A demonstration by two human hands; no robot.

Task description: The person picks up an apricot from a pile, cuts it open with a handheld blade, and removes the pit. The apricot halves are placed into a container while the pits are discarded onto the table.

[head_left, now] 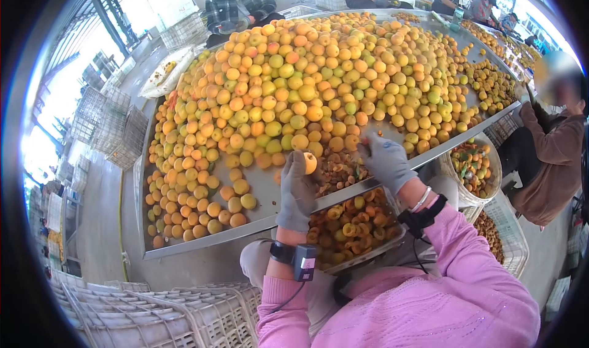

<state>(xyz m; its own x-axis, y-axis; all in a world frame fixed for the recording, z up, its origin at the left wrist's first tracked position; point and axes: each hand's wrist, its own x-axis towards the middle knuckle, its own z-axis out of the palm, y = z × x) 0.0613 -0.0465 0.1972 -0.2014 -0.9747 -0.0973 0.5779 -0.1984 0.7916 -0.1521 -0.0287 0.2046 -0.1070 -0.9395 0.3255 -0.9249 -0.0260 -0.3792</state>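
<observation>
My left hand, in a grey glove, is closed around an orange apricot just above the metal tray's near edge. To its right my right hand, gloved too, has its fingers bent together; what they hold, if anything, I cannot make out. Between and below the hands lies a heap of brown apricot pits on the tray. A large mound of whole apricots, yellow to orange with some greenish ones, spreads behind both hands. Under the tray edge, a crate of opened apricots stands close to my lap.
The tray's metal rim runs across in front of me. At right are a bucket of fruit scraps and a crate with pits. White plastic crates stand at lower left. Co-workers sit around the table, one person close at right.
</observation>
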